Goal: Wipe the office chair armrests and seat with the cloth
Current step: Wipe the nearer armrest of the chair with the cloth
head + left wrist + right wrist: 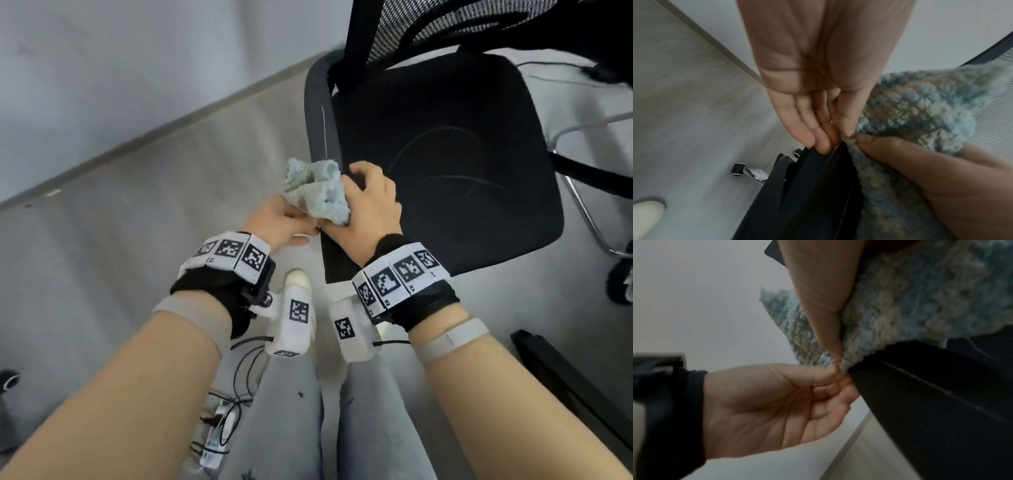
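Both hands gripping cloth [313,192], armrest [320,116], black seat [455,164]

A fluffy pale-blue cloth [313,192], bunched and crumpled, sits on the front end of the dark grey armrest [320,116] of the black office chair [445,154]. The armrest runs along the edge of the broad black seat [462,192], with the mesh backrest [428,24] rising behind.

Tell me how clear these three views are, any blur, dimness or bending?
Head view: evenly lit, wide-angle bending at the edges, cloth and both hands fairly sharp. Left wrist view: left hand close and shaded, floor soft. Right wrist view: dimmest and blurriest, the cloth fuzzy, the chair edge nearly featureless black.
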Demonstrator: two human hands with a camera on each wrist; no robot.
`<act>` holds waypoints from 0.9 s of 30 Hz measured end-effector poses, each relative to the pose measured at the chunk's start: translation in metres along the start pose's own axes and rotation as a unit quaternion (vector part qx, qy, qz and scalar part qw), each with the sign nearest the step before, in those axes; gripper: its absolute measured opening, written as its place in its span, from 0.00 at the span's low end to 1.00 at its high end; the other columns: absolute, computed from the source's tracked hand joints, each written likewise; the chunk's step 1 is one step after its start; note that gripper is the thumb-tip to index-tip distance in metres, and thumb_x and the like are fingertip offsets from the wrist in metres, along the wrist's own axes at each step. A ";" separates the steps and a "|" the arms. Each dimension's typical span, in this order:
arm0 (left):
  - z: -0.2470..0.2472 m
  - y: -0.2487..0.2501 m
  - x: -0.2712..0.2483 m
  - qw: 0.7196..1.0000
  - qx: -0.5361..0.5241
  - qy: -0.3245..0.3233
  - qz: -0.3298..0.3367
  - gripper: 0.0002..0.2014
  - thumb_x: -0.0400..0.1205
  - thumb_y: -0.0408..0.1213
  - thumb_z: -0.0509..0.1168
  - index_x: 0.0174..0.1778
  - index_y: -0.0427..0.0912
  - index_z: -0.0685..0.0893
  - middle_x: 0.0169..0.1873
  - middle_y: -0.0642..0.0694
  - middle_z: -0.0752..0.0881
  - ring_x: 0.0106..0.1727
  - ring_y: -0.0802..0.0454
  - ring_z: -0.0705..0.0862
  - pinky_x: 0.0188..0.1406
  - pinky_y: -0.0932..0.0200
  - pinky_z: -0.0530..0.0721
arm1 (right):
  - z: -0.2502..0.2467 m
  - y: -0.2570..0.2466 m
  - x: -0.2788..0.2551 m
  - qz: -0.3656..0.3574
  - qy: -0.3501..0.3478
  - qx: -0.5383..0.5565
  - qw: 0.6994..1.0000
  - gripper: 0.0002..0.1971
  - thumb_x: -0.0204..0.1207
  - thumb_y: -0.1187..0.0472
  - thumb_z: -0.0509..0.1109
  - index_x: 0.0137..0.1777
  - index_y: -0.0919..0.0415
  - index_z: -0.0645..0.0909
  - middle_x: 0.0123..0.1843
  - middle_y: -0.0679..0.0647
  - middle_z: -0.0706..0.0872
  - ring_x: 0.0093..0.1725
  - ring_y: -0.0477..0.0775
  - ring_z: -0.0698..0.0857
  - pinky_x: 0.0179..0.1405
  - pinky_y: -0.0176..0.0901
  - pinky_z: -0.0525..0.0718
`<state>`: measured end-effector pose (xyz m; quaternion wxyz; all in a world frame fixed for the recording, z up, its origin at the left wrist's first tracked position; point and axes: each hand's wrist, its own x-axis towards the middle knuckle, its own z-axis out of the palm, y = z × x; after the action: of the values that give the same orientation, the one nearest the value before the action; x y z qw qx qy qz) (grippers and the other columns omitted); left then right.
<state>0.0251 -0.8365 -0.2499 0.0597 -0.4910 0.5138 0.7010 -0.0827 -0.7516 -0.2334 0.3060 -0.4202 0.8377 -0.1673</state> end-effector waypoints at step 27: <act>0.007 -0.002 0.008 0.999 0.033 0.028 -0.010 0.07 0.74 0.24 0.67 0.36 0.40 0.79 0.30 0.43 0.83 0.21 0.62 0.85 0.27 0.70 0.85 | -0.021 0.026 0.019 -0.006 -0.073 0.050 0.996 0.07 0.71 0.64 0.70 0.40 0.69 0.82 0.45 0.58 0.71 0.44 0.58 0.75 0.43 0.47 0.74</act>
<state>0.0177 -0.8332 -0.2579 0.0688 -0.5137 0.5332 0.6686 -0.1208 -0.7511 -0.2388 0.3861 -0.4202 0.8013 -0.1796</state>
